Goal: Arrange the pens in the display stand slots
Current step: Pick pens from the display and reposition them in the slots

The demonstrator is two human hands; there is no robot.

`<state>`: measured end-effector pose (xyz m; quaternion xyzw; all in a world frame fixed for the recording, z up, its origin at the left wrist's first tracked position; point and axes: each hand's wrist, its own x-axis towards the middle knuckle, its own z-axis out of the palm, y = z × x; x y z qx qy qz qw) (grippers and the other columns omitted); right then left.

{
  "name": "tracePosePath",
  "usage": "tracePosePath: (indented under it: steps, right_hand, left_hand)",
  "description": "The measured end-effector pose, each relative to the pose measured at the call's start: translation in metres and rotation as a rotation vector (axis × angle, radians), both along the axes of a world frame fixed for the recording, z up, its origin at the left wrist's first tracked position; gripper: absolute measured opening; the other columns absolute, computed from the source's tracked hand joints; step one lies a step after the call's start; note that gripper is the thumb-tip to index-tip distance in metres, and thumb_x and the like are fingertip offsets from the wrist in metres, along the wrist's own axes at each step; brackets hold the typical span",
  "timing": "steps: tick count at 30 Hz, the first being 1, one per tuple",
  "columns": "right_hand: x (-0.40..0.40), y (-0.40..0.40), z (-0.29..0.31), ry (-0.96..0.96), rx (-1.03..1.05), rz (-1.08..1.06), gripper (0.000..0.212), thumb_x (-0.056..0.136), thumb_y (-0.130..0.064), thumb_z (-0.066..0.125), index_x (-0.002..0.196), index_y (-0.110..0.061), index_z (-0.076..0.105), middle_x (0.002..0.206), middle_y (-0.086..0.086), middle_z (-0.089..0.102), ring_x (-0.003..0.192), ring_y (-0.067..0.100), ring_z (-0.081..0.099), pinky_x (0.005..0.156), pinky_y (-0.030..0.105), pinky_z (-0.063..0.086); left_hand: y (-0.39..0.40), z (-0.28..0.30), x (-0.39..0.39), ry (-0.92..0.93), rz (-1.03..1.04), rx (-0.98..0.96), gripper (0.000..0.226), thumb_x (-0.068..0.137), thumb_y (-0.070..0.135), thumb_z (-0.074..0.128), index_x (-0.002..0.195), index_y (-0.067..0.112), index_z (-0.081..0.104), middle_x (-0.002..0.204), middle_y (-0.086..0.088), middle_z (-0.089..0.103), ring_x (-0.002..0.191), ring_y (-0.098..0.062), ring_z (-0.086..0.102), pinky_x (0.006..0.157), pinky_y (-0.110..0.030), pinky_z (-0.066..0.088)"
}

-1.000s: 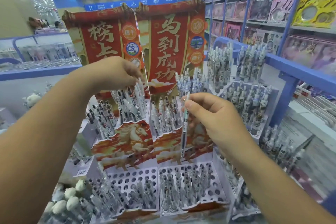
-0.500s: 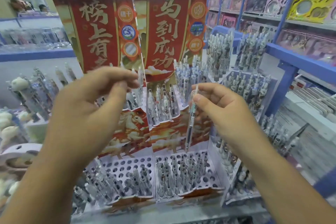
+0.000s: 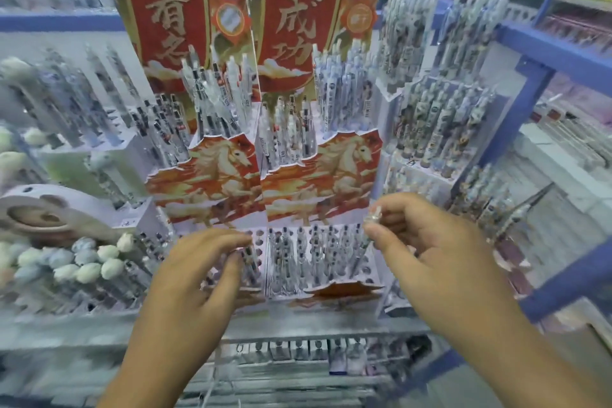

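Observation:
A red and gold tiered display stand (image 3: 231, 175) with horse pictures holds several white pens in slotted trays. My right hand (image 3: 427, 248) pinches the top of a clear pen (image 3: 362, 248) between thumb and forefinger; the pen stands over the right side of the lowest right tray (image 3: 367, 272), its tip down among the holes. My left hand (image 3: 198, 272) is low over the lowest left tray (image 3: 258, 242), fingers curled round a pen (image 3: 250, 262) at the tray's right side.
More pen stands crowd both sides: plush-topped pens (image 3: 76, 258) at the left, patterned pens (image 3: 440, 122) at the right. A blue shelf frame (image 3: 530, 76) rises at the right. Boxed pens (image 3: 314, 358) lie on the shelf below.
Both hands have dropped from the upper tiers to the lowest trays. The right hand's pen has gone down into the right tray's holes. The view has tilted downward.

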<state>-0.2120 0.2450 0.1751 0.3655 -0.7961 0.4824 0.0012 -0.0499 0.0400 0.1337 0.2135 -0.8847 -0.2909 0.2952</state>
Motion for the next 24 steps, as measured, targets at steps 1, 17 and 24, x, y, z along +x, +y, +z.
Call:
tracePosePath:
  steps: [1,17,24]
  right_hand:
    - [0.002,-0.002,-0.004,0.011,0.023,-0.008,0.016,0.094,-0.023,0.069,0.091,-0.037,0.062,0.101,-0.026,0.064,0.090,-0.004,0.065,0.080,0.016,0.051]
    - [0.018,-0.020,-0.028,-0.068,0.163,-0.247,0.020,0.097,-0.024,0.067,0.086,-0.038,0.057,0.089,-0.019,0.067,0.086,-0.001,0.066,0.069,0.029,0.050]
    - [0.029,-0.038,-0.046,-0.162,0.387,-0.362,0.014,0.096,-0.023,0.068,0.088,-0.033,0.063,0.093,-0.010,0.072,0.081,0.014,0.071,0.070,0.037,0.057]
  left_hand:
    - [0.000,-0.003,0.006,0.027,0.057,0.030,0.028,0.094,0.016,0.063,0.104,0.041,0.068,0.110,0.036,0.061,0.113,0.013,0.053,0.093,-0.008,0.040]
    - [-0.052,-0.022,0.054,0.002,0.297,-0.053,0.027,0.092,0.007,0.065,0.117,0.017,0.071,0.111,0.007,0.056,0.110,-0.020,0.056,0.096,-0.039,0.047]
    - [-0.090,-0.014,0.057,-0.046,0.110,-0.060,0.031,0.096,0.016,0.061,0.127,0.020,0.065,0.111,0.013,0.057,0.107,-0.006,0.047,0.093,-0.026,0.036]
